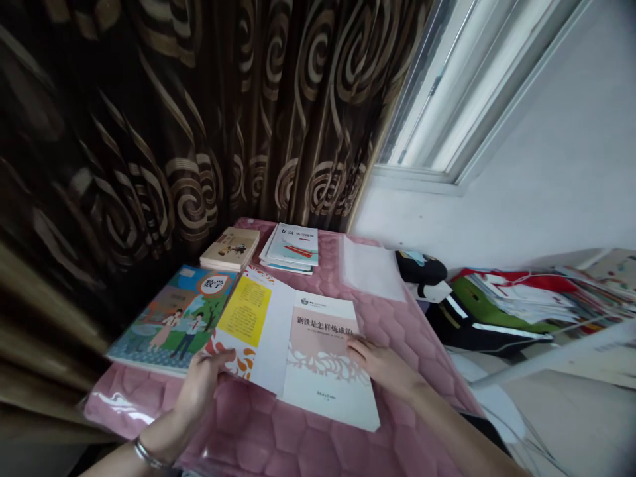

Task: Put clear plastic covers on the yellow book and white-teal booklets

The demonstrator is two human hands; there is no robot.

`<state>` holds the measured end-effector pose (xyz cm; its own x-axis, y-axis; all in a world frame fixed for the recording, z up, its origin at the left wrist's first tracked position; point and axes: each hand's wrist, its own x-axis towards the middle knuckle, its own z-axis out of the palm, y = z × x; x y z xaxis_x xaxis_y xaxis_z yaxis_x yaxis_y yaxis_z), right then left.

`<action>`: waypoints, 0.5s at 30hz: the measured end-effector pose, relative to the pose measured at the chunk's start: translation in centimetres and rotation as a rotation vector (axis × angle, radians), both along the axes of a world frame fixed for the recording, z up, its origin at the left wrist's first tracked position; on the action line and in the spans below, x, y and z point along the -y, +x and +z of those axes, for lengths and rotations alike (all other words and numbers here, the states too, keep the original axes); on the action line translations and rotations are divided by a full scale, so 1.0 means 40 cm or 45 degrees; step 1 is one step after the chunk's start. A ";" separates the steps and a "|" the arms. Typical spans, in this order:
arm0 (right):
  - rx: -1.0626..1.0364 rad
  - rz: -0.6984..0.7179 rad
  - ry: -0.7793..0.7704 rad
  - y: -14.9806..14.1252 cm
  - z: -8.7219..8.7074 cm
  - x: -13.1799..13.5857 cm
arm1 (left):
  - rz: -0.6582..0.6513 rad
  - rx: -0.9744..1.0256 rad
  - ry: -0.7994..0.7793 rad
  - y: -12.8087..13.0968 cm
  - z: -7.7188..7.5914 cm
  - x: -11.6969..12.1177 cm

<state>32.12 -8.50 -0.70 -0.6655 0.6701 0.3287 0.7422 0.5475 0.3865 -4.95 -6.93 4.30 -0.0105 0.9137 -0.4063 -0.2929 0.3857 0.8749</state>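
A paperback book (325, 341) lies open at its title page on the pink quilted tabletop. Its front cover is turned to the left, with a yellow panel and an orange leaf pattern on the folded-in flap (246, 311). My left hand (201, 381) pinches the lower left edge of that flap, thumb on top; the fingers underneath are partly hidden. At the page's right edge, my right hand (385, 368) grips the book with its fingertips over the printed side. A blue-green math textbook (173, 318) lies just left of the open book.
Behind stand a stack of tan books (231, 248) and a stack of white-covered books (293, 246). A white sheet (370, 268) lies at the back right. Dark patterned curtains (248, 119) hang behind the table. Bags and papers (517, 298) are piled on the right, below a window (447, 99).
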 end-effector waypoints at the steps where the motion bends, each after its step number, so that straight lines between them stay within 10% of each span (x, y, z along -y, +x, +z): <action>1: -0.012 -0.030 -0.037 -0.002 0.003 0.002 | -0.008 -0.006 0.019 -0.001 0.002 0.001; 8: -0.827 -0.212 -0.423 -0.099 0.037 0.003 | -0.351 -0.020 0.319 -0.027 -0.007 0.016; 15: -1.979 -0.393 -0.764 -0.355 -0.044 -0.103 | -0.396 -0.175 0.508 0.058 -0.046 -0.050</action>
